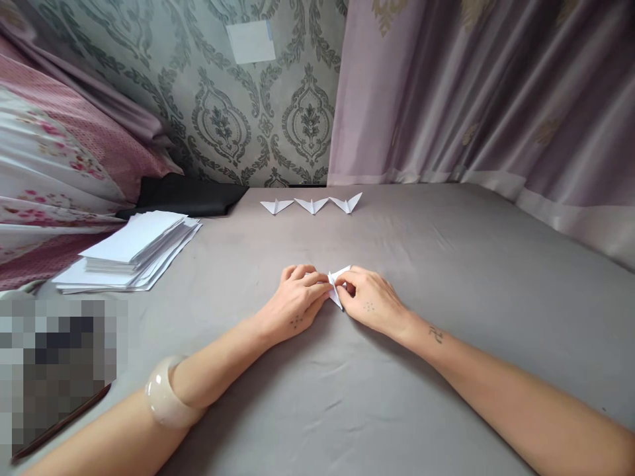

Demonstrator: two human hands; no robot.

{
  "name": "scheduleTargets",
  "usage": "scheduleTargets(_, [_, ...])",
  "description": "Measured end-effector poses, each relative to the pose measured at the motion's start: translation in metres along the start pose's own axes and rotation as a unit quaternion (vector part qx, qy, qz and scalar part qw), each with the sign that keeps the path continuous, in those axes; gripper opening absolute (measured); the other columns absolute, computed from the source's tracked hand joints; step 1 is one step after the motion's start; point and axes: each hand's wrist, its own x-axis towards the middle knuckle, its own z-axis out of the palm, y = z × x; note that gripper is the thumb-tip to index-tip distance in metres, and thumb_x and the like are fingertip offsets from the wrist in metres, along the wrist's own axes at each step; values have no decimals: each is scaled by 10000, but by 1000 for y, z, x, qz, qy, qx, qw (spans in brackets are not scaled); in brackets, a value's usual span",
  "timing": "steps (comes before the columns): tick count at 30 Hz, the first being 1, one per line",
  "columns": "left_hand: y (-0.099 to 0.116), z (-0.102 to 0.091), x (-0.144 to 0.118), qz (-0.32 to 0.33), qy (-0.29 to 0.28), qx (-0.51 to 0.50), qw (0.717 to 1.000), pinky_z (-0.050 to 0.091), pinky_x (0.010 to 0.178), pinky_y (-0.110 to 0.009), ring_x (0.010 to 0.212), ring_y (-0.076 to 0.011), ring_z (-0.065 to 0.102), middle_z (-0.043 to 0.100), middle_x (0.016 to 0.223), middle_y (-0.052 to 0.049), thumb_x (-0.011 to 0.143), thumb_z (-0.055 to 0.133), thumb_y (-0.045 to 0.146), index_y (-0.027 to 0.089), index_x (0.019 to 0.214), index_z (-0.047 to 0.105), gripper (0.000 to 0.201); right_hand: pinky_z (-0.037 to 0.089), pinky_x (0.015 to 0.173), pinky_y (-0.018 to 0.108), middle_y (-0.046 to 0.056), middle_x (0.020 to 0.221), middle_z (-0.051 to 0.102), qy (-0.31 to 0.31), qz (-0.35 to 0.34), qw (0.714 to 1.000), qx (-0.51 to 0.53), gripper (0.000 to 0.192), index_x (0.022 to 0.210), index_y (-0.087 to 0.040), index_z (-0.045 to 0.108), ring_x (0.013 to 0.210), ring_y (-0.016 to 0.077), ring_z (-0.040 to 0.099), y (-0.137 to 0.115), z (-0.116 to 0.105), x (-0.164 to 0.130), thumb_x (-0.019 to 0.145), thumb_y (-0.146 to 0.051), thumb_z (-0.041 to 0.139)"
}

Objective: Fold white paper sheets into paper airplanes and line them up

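A small white folded paper piece (337, 283) lies on the grey sheet (446, 277) at the centre. My left hand (296, 299) presses its fingertips on the paper's left side. My right hand (370, 301) pinches the paper's right edge between thumb and fingers. Most of the paper is hidden under both hands; only a pointed flap shows between them. A pale bangle (166, 391) sits on my left forearm.
Three finished folded paper shapes (311, 205) stand in a row at the far edge. A stack of white paper sheets (131, 250) lies to the left. Black cloth (188, 197) and floral bedding (59, 172) lie behind it. A purple curtain (496, 92) hangs on the right.
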Motion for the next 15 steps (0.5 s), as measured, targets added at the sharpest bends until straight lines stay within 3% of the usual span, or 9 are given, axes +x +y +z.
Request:
scheduleTargets(6, [2, -5, 4, 26, -35, 21, 999, 296, 934, -402, 1055, -214, 515, 649, 1164, -44, 993, 332, 209, 213, 1110, 601, 293, 318, 565, 240, -4, 669, 620, -24, 50, 998, 27, 199, 689, -211, 576, 582, 120, 504, -9, -2, -3, 840, -293, 475])
scheduleTargets(10, [1, -8, 5, 41, -43, 32, 998, 292, 934, -405, 1035, -214, 534, 648, 1161, -56, 959, 329, 151, 200, 1117, 594, 312, 316, 566, 236, -11, 662, 620, -43, 89, 995, 32, 94, 744, -217, 563, 574, 121, 498, -15, -5, -6, 812, -257, 512])
scheduleTargets(15, [-2, -8, 4, 57, -33, 25, 997, 274, 958, -415, 1033, -210, 554, 658, 1161, -62, 872, 344, 64, 199, 1096, 601, 366, 289, 531, 234, -11, 601, 559, -67, 90, 993, 26, 208, 634, -211, 501, 558, 122, 453, -14, -6, -4, 835, -252, 470])
